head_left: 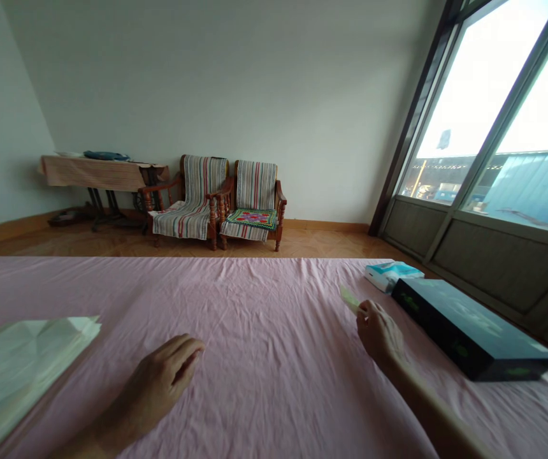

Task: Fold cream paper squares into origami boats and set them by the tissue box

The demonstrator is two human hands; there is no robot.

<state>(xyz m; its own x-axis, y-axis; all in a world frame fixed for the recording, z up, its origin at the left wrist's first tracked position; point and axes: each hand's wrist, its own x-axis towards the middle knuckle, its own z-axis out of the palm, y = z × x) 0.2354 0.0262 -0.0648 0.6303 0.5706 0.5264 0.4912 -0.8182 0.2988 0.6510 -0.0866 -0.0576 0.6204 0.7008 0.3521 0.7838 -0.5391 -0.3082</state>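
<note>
Pinching what looks like a paper slip [349,298], my right hand [380,333] points it toward eleven o'clock, a black box [469,328] just at its three. My left hand [159,382] rests open, empty, well apart.

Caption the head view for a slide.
Right hand pinches a pale green slip beside a dark box; left hand on pink sheet.
</note>
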